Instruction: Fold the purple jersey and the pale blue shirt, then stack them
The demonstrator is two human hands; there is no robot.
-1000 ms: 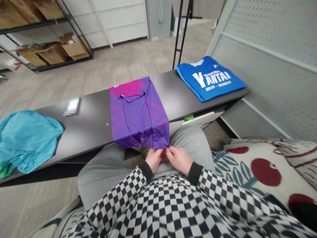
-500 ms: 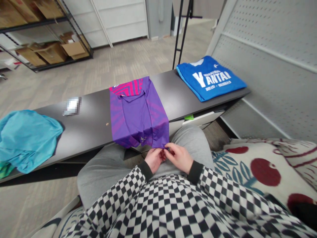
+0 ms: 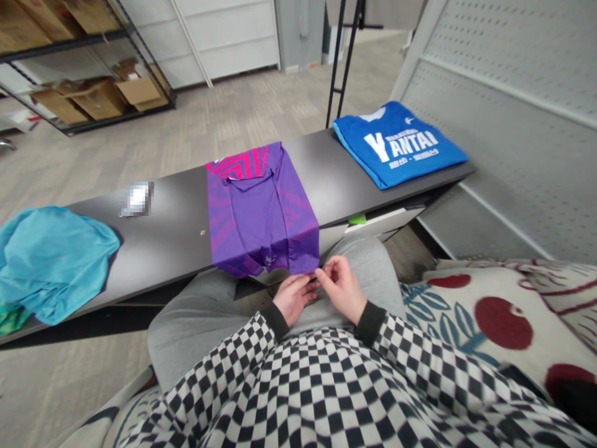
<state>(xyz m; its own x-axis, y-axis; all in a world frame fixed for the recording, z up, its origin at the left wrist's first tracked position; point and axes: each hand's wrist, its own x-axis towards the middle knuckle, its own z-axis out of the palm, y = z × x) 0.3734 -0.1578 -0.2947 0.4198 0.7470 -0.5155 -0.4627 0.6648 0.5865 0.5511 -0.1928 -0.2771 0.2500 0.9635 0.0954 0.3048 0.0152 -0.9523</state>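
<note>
A purple and pink shirt (image 3: pixel 261 211) lies folded lengthwise across the dark low table (image 3: pixel 168 230), its near end hanging over the front edge. My right hand (image 3: pixel 342 289) pinches the shirt's near right corner between thumb and fingers. My left hand (image 3: pixel 293 297) sits just under the hanging hem, palm up with fingers loosely curled, touching the cloth. Both hands rest above my grey-trousered lap, sleeves in black and white checks.
A folded blue shirt (image 3: pixel 401 143) with white lettering lies on the table's right end. A crumpled turquoise garment (image 3: pixel 51 261) lies on the left end. A patterned cushion (image 3: pixel 499 311) is at my right. A perforated panel (image 3: pixel 513 106) stands to the right; shelves with cardboard boxes (image 3: pixel 93 93) stand behind.
My right hand has risen slightly and shifted right, lifting the shirt's corner. My left hand has opened a little beneath the hem.
</note>
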